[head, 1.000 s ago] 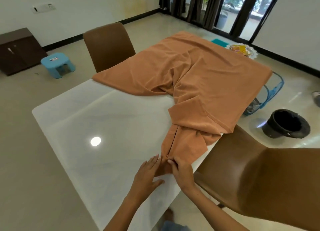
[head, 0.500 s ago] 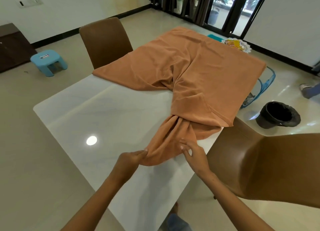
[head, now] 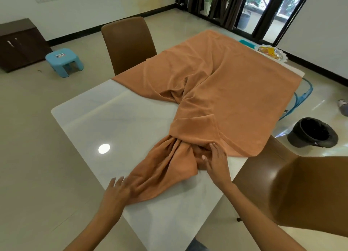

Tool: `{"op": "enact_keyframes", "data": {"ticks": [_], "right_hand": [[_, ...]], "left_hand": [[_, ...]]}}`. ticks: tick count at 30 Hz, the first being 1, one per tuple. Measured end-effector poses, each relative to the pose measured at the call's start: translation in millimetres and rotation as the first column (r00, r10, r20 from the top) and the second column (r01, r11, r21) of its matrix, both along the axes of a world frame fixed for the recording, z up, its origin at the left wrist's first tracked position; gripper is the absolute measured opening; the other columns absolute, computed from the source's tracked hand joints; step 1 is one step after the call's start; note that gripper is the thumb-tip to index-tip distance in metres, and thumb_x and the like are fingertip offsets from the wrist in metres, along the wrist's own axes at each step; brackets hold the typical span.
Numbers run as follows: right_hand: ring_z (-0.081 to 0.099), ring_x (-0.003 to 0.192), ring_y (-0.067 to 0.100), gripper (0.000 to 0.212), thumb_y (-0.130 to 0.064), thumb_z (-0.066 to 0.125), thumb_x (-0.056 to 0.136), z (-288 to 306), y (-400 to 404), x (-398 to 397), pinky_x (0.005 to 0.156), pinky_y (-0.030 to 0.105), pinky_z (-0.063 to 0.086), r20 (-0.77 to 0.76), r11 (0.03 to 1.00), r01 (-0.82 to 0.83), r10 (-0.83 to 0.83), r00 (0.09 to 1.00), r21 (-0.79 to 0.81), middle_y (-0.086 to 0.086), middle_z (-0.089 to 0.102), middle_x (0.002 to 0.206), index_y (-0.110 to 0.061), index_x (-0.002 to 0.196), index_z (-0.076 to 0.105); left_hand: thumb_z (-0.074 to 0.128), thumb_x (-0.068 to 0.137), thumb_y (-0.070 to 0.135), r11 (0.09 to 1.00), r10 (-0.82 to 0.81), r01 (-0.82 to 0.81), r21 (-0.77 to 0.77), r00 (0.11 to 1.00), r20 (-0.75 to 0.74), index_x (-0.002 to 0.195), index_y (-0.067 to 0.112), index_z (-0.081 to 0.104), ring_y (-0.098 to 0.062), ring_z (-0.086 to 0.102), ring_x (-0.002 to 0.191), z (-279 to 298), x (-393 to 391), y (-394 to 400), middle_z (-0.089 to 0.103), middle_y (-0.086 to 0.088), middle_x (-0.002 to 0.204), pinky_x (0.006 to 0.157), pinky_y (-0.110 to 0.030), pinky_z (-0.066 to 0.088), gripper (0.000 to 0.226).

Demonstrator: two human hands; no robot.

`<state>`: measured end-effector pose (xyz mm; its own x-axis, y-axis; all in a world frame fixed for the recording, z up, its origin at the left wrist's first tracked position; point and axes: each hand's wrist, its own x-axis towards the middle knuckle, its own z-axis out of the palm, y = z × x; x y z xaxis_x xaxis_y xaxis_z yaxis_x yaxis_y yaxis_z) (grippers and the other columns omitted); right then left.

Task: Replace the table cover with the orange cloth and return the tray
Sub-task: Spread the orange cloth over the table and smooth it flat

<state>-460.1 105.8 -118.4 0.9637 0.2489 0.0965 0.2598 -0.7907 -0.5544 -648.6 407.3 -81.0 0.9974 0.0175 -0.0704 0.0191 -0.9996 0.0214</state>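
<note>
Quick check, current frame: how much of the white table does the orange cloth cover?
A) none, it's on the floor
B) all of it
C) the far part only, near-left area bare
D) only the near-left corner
C: the orange fabric cloth lies spread over the far part, and the glossy white rectangular table shows bare at near left; the left hand and right hand are on the cloth's bunched near end.

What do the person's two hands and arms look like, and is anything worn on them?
Both forearms are bare, with no sleeve in view. The left hand and the right hand show no glove, ring, watch or bracelet. The fingernails look short and unpainted.
</note>
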Motion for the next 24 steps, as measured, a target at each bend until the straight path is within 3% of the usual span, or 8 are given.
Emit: {"op": "enact_keyframes", "data": {"ticks": [3, 5, 8, 11, 14, 16, 19, 24], "right_hand": [[0.049, 0.108, 0.023, 0.050, -0.048, 0.033, 0.095, 14.3, -4.0, 18.9, 0.091, 0.036, 0.044, 0.100, 0.991, 0.106, -0.114, 0.989, 0.078, 0.007, 0.054, 0.120, -0.009, 0.122, 0.049], [0.051, 0.099, 0.028, 0.050, -0.045, 0.031, 0.095, 21.5, -8.4, 38.0, 0.084, 0.040, 0.044, 0.153, 0.985, 0.164, -0.169, 0.974, 0.044, 0.012, 0.055, 0.111, -0.004, 0.113, 0.053], [0.051, 0.095, 0.033, 0.044, -0.039, 0.033, 0.094, 24.7, -17.4, 77.9, 0.079, 0.041, 0.042, 0.145, 0.973, 0.232, -0.230, 0.962, 0.000, 0.017, 0.056, 0.106, -0.002, 0.103, 0.056], [0.044, 0.118, 0.037, 0.034, -0.021, 0.048, 0.094, 18.0, -27.3, 128.1, 0.097, 0.045, 0.037, 0.004, 0.970, 0.237, -0.237, 0.971, -0.045, 0.019, 0.049, 0.130, -0.002, 0.122, 0.052], [0.018, 0.141, 0.033, 0.053, -0.026, 0.043, 0.098, 9.6, -34.5, 175.3, 0.113, 0.049, 0.018, -0.115, 0.966, 0.190, -0.212, 0.971, -0.174, 0.017, 0.022, 0.153, -0.008, 0.145, 0.029], [0.006, 0.144, 0.032, 0.059, -0.039, 0.035, 0.099, 2.9, -35.7, 194.9, 0.113, 0.054, 0.012, -0.190, 0.952, 0.168, -0.220, 0.957, -0.257, 0.013, 0.009, 0.157, -0.015, 0.150, 0.016], [-0.005, 0.145, 0.031, 0.067, -0.056, 0.023, 0.096, -15.4, -43.2, 219.6, 0.112, 0.059, 0.002, -0.286, 0.935, 0.111, -0.213, 0.934, -0.336, 0.008, -0.004, 0.159, -0.022, 0.151, 0.004], [0.004, 0.145, 0.029, 0.070, -0.062, 0.013, 0.092, -35.7, -72.3, 238.8, 0.112, 0.059, 0.004, -0.129, 0.904, 0.121, -0.189, 0.974, -0.410, 0.004, 0.003, 0.159, -0.024, 0.151, 0.009]], "left_hand": [[0.077, 0.068, 0.008, 0.986, 0.074, -0.055, -0.155, 0.990, 0.117, 0.106, 0.012, 0.066, -0.032, 0.063, 0.103, -6.5, 15.3, -26.1, 0.068, -0.015, 0.109, 0.091, -0.042, 0.043, 0.039], [0.032, 0.100, 0.031, 0.965, 0.087, -0.073, -0.253, 0.995, 0.042, 0.124, 0.011, 0.058, -0.029, 0.050, 0.124, -15.0, 36.5, -49.2, 0.058, -0.016, 0.130, 0.102, -0.039, 0.028, 0.040], [0.007, 0.102, 0.041, 0.933, 0.146, -0.153, -0.326, 0.988, -0.045, 0.142, 0.006, 0.036, -0.020, 0.012, 0.145, -28.4, 83.0, -81.9, 0.034, -0.011, 0.148, 0.111, -0.036, 0.007, 0.060], [0.006, 0.101, 0.045, 0.896, 0.253, -0.259, -0.361, 0.965, -0.064, 0.151, 0.008, 0.008, -0.020, 0.013, 0.143, -40.0, 123.8, -111.4, 0.029, -0.014, 0.150, 0.112, -0.039, 0.009, 0.062], [0.002, 0.096, 0.058, 0.842, 0.342, -0.353, -0.408, 0.934, -0.101, 0.151, 0.010, 0.010, -0.022, 0.021, 0.141, -50.0, 146.9, -129.0, 0.024, -0.013, 0.153, 0.113, -0.044, 0.016, 0.073], [-0.002, 0.091, 0.066, 0.817, 0.414, -0.414, -0.402, 0.906, -0.091, 0.151, 0.014, 0.010, -0.021, 0.015, 0.143, -61.3, 151.7, -131.9, 0.012, -0.006, 0.156, 0.115, -0.043, 0.009, 0.081], [0.008, 0.093, 0.064, 0.823, 0.441, -0.428, -0.374, 0.896, -0.057, 0.151, 0.018, 0.014, -0.023, 0.019, 0.143, -76.0, 155.5, -133.6, 0.018, -0.006, 0.156, 0.116, -0.039, 0.003, 0.075], [0.013, 0.097, 0.052, 0.837, 0.437, -0.414, -0.359, 0.899, -0.018, 0.150, 0.017, 0.023, -0.020, 0.024, 0.139, -79.6, 149.0, -127.1, 0.031, -0.008, 0.152, 0.117, -0.031, 0.002, 0.064]]}}
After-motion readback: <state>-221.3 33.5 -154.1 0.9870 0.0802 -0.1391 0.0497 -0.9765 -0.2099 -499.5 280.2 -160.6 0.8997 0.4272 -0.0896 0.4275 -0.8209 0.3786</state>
